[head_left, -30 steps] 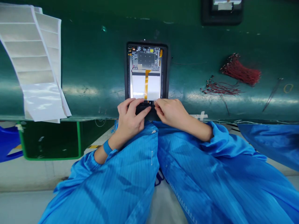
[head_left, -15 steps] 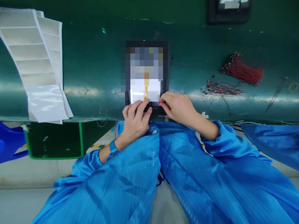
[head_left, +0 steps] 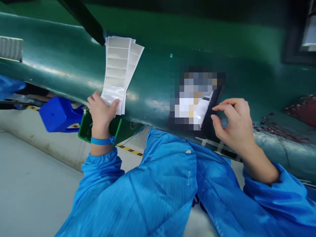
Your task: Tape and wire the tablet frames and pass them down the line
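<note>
My left hand [head_left: 100,110], with a blue band at its wrist, reaches over the lower end of the white label sheets [head_left: 117,72]. Its thumb lies over the sheets and its fingers spread to their left. The sheets overlap in a fan and carry rows of pale rectangular labels. Just right of a dark-framed device [head_left: 216,103], my right hand [head_left: 234,123] hovers with thumb and index fingertip slightly apart, nothing visible between them. Much of the device is pixelated; a white panel shows inside its frame.
Dark red wires [head_left: 302,110] lie in bunches on the green bench mat [head_left: 148,82] at right. Another dark-framed unit [head_left: 296,42] stands at the upper right. Below the bench edge are a green bin [head_left: 118,133] and a blue stool [head_left: 60,113]. A dark bar [head_left: 84,19] juts in from above.
My left hand has left the device's lower edge and moved left to the label sheets. My right hand has drawn off the device's lower right corner, its fingers parting. The view has swung left.
</note>
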`<state>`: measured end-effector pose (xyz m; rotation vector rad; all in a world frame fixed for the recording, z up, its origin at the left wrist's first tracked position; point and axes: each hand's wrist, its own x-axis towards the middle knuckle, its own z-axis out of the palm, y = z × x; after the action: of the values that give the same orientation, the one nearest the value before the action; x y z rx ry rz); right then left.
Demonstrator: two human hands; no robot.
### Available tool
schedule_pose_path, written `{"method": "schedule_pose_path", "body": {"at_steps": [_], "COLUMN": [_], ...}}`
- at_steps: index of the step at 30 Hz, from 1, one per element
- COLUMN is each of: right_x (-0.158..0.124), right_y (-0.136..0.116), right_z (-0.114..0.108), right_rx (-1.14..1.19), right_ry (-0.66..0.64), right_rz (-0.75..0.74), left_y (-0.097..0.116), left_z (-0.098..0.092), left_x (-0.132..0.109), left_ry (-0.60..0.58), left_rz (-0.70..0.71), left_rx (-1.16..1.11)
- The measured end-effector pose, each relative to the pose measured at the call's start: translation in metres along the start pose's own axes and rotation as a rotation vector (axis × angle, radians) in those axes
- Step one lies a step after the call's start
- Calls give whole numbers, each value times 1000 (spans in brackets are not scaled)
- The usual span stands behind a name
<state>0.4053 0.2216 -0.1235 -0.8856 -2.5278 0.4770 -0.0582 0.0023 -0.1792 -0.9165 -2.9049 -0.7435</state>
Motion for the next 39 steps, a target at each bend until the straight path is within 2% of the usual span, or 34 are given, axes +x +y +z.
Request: {"method": "schedule_pose_path", "body": {"at_steps": [2,5,9,11,14,16,18,20,22,24,27,29,31,34,37,39], "right_x": [7,18,36,50,75,92,108,119,122,119,108,100,94,89,89,90], "right_y": [-6,-18,-36,-49,-77,-99,-119,-132,-138,-139,-139,-141,-142,-139,-134,-131], "right_z": [2,7,15,22,47,74,104,129,141,141,125,113,106,101,99,98], "right_rx": [19,53,134,251,572,800,965,1101,1174,1192,1186,1151,1065,881,765,769], "right_ry": [10,13,0,-29,-183,-311,-384,-402,-375,-337,-330,-337,-308,-244,-236,-215], "right_rz": [-20,-69,-135,-169,-152,-9,186,331,384,333,147,39,-28,-103,-151,-132], "left_y": [-21,-26,-13,-5,18,42,67,86,93,91,78,71,70,80,94,101], "left_z": [1,1,-10,-14,-13,-8,-2,1,1,-1,-3,-3,-2,-4,-13,-18], "left_x": [22,33,17,0,-38,-72,-108,-139,-156,-158,-140,-126,-118,-115,-120,-123], "left_ry": [-35,-37,181,237,204,163,139,87,21,-58,-244,-309,-262,-173,-157,-214], "left_rz": [-101,-176,-108,-74,-88,-116,-143,-171,-166,-165,-267,-278,-162,61,103,75], "left_rx": [-25,-25,-106,-244,-525,-802,-988,-1034,-1062,-1179,-1382,-1350,-1241,-1127,-1111,-1165]}}
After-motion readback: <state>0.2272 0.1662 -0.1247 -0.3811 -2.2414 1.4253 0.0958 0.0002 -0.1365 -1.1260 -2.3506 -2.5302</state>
